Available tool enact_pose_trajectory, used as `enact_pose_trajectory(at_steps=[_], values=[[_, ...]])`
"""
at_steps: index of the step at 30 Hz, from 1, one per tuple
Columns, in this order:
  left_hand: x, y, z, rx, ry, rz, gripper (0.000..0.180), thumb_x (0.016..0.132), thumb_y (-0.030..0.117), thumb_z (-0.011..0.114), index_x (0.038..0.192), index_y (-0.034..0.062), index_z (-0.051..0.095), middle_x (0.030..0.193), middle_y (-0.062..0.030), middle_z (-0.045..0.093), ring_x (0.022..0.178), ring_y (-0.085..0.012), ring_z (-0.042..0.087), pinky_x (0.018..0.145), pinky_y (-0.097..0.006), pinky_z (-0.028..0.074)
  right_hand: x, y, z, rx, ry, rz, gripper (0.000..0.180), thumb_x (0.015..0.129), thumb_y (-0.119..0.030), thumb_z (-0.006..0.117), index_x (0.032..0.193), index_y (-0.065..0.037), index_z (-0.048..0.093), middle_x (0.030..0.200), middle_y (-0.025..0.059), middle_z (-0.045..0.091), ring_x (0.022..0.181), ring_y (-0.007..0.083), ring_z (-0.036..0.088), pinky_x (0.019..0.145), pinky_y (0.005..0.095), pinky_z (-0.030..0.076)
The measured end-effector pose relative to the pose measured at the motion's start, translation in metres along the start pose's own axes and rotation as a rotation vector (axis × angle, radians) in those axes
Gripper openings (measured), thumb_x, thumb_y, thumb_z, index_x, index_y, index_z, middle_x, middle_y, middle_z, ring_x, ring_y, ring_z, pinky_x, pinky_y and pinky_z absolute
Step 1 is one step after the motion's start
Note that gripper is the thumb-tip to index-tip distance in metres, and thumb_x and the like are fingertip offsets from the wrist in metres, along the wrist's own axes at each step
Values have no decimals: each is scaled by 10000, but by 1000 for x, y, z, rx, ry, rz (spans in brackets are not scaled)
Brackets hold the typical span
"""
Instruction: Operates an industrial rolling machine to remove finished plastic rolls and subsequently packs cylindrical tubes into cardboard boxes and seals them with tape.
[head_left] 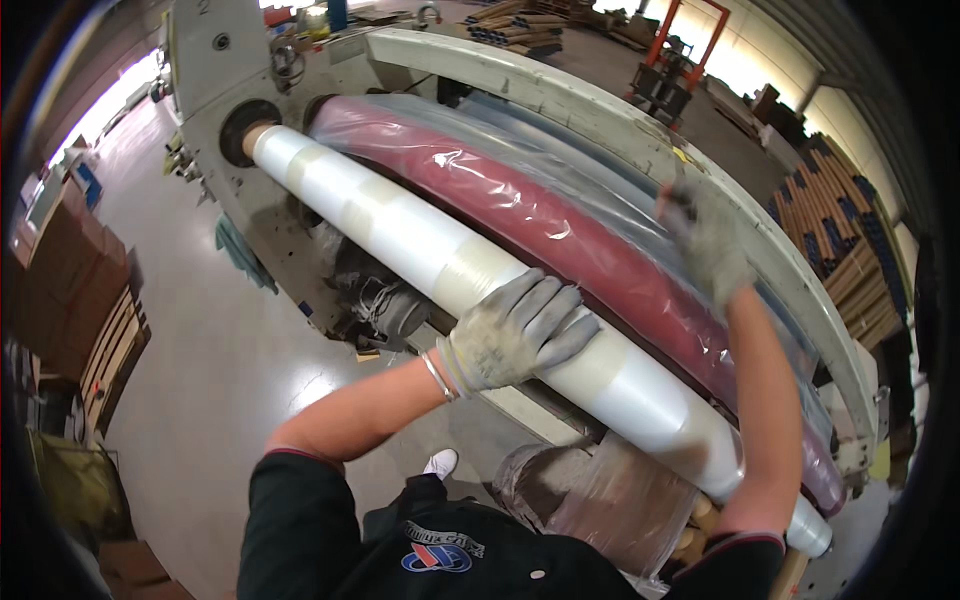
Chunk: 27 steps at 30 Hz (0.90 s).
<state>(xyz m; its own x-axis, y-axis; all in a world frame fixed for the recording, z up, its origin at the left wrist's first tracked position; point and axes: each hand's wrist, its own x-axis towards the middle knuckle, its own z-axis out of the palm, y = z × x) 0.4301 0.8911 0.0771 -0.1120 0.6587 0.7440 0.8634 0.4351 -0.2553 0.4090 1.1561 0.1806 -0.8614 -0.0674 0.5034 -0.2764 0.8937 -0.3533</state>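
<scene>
A long roll of white plastic film (400,235), with tan bands along it, lies slantwise in front of me. My left hand (515,335), in a grey work glove, rests on top of this roll with its fingers spread over the surface. Behind it runs a thicker red roller (500,200) under loose clear plastic film (590,225). My right hand (712,240), gloved too, is raised over the far side of the red roller, near the frame's beam. Motion smears it. Something dark and reddish shows at its fingers, too blurred to name.
A pale machine frame (560,90) curves behind the rollers, and its end plate (215,70) stands at the left. Below the roll sits a brownish wrapped roll (625,490). Cardboard boxes (70,290) are stacked at the left; cardboard tubes (830,220) are piled at the right.
</scene>
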Motion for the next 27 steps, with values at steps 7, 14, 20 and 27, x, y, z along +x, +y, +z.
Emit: enact_pose_trajectory(at_steps=[7, 14, 20, 27], values=[[74, -61, 4, -715, -1227, -141, 835, 540, 540, 789, 1189, 58, 580, 1067, -166, 638, 988, -300, 612, 863, -370, 476, -173, -104, 33, -731, -317, -301, 848, 627, -336, 749, 1325, -32, 375, 1225, 269, 427, 1131, 448, 408, 975, 518, 329], [-44, -131, -25, -187, -421, -374, 416, 827, 467, 533, 1010, 111, 650, 1005, -113, 639, 933, -293, 596, 835, -420, 438, -99, -70, -4, 552, -1024, 475, 921, 499, -332, 838, 1266, -8, 446, 1128, 191, 560, 1099, 340, 517, 953, 396, 409], [-196, -412, -58, 278, -294, -911, 412, 831, 152, 482, 1239, 133, 529, 1298, -110, 505, 1204, -310, 456, 1019, -376, 350, -91, -102, 12, 169, -759, 315, 883, 637, -528, 710, 1290, 2, 441, 1226, 209, 524, 1181, 317, 478, 1003, 373, 368], [-36, -52, -11, -236, -58, -75, 516, 843, 433, 516, 1183, 45, 539, 1176, -165, 560, 1078, -394, 501, 988, -534, 309, -127, -92, 32, -127, -374, 227, 582, 912, -524, 372, 1187, -44, 552, 1167, 159, 573, 1097, 322, 530, 954, 393, 402]])
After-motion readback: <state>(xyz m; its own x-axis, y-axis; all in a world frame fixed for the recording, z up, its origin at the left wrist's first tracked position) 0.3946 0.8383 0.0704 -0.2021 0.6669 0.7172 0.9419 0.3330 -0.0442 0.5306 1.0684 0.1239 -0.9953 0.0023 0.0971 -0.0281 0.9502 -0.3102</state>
